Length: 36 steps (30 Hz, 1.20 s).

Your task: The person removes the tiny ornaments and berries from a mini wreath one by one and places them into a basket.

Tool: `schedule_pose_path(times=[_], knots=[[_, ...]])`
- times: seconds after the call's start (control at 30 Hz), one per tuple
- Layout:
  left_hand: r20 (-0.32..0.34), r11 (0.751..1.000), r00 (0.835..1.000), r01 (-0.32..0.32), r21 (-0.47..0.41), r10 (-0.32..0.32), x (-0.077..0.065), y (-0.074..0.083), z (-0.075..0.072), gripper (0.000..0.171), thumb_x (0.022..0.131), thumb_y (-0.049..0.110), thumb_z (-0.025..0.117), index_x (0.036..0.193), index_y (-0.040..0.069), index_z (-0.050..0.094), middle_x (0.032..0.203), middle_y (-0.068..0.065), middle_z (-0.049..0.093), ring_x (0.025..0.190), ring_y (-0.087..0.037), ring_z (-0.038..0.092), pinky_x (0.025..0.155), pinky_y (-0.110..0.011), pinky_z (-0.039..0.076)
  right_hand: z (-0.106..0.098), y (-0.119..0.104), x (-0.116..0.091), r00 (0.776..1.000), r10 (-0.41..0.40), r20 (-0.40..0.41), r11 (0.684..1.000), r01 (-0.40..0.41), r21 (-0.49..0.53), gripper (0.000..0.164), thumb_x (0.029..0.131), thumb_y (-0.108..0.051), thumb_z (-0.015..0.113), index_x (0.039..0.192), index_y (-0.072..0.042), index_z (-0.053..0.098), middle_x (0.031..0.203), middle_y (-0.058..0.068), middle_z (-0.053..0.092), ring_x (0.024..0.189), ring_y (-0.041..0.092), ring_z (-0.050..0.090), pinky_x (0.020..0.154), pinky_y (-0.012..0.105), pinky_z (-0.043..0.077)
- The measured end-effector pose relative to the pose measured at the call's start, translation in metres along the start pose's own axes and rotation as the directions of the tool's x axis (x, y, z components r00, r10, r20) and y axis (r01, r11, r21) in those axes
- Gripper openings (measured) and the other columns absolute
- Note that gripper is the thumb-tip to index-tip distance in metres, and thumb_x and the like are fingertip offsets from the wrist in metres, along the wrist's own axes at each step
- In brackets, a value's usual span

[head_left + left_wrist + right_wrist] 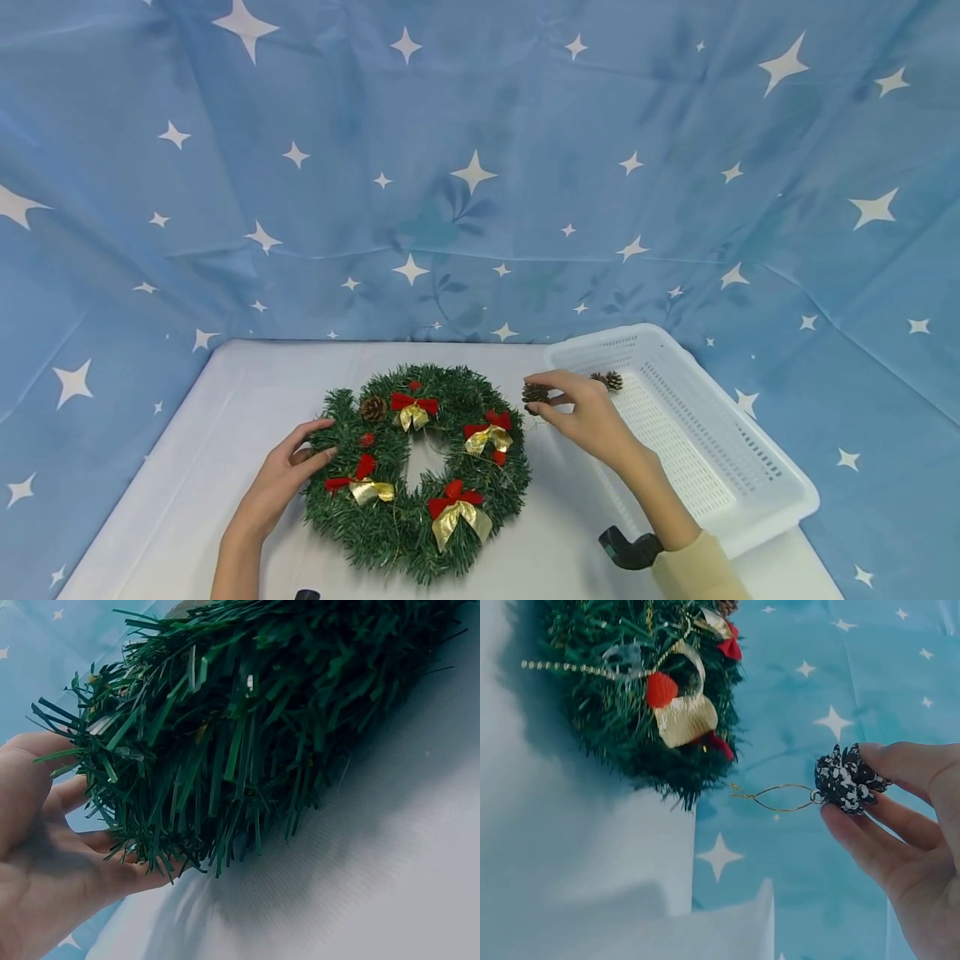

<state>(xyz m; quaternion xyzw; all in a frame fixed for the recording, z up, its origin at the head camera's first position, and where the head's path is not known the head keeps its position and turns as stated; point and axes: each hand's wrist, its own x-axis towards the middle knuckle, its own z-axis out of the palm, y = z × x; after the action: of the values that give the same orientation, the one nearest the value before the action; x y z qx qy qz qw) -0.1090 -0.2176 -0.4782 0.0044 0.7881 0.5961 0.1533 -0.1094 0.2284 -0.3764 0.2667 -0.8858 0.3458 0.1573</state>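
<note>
Over the desk (202,475), the left hand (281,471) grips the left edge of the wreath (386,525); the right hand (588,412) pinches a pinecone (534,394) near the white basket (765,492)

Against the left hand (279,477), the wreath (337,521) is bristly and rough, like cut plastic. Its red bows (427,407) seem of matt, velvety cloth; the gold ribbons (446,527) shine like metal foil. In the right hand (592,414), the pine cone (846,780) is rough, woody (with paint-like white flecks). To this hand's right, the basket (753,479) is smooth plastic.
</note>
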Motion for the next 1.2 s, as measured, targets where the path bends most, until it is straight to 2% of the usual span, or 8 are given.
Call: schedule_pose_path(times=[0.3,0.53,0.67,0.87,1.2], knots=[[-0.001,1.000,1.000,-0.013,-0.005,0.013,0.000,-0.001,0.000,0.066,0.101,0.037,0.067,0.158,0.020,0.038,0.172,-0.017,0.011,0.151,-0.050,0.027,0.111,-0.075,0.032,-0.019,0.014,-0.008,0.996,0.074,-0.042,0.997,-0.075,-0.035,0.033,0.086,-0.001,0.081,0.118,-0.008,0.076,0.108,0.009,0.077,0.077,0.021,0.078,0.065,0.026,0.062],[-0.001,1.000,1.000,-0.012,-0.005,0.012,0.000,-0.001,0.000,0.065,0.102,0.036,0.066,0.158,0.020,0.038,0.172,-0.018,0.011,0.151,-0.050,0.027,0.112,-0.074,0.032,-0.035,0.020,-0.011,0.994,0.100,-0.050,0.993,-0.102,-0.052,0.035,0.086,0.001,0.081,0.119,-0.005,0.074,0.104,0.009,0.077,0.080,0.022,0.078,0.068,0.032,0.063],[-0.004,1.000,1.000,-0.007,0.001,0.007,0.000,0.000,0.000,0.065,0.101,0.036,0.067,0.158,0.020,0.038,0.172,-0.018,0.011,0.151,-0.051,0.026,0.112,-0.075,0.031,-0.042,0.025,-0.013,0.992,0.114,-0.044,0.990,-0.118,-0.075,0.036,0.086,0.000,0.081,0.121,-0.006,0.074,0.105,0.008,0.077,0.082,0.020,0.078,0.071,0.032,0.063],[-0.001,1.000,1.000,-0.004,-0.004,0.004,0.000,-0.001,0.000,0.065,0.102,0.036,0.066,0.158,0.019,0.038,0.172,-0.019,0.007,0.152,-0.053,0.020,0.113,-0.077,0.027,-0.045,0.035,-0.017,0.990,0.134,-0.054,0.986,-0.138,-0.090,0.035,0.086,-0.002,0.082,0.120,-0.006,0.074,0.103,0.008,0.077,0.086,0.023,0.077,0.074,0.033,0.063],[0.001,1.000,1.000,-0.006,-0.007,0.006,0.001,0.000,0.000,0.064,0.102,0.035,0.066,0.158,0.020,0.038,0.173,-0.018,0.007,0.152,-0.053,0.021,0.113,-0.077,0.028,-0.051,0.053,-0.023,0.976,0.210,-0.056,0.971,-0.215,-0.105,0.033,0.089,-0.002,0.079,0.121,-0.005,0.074,0.106,0.010,0.077,0.096,0.030,0.075,0.077,0.030,0.063]])
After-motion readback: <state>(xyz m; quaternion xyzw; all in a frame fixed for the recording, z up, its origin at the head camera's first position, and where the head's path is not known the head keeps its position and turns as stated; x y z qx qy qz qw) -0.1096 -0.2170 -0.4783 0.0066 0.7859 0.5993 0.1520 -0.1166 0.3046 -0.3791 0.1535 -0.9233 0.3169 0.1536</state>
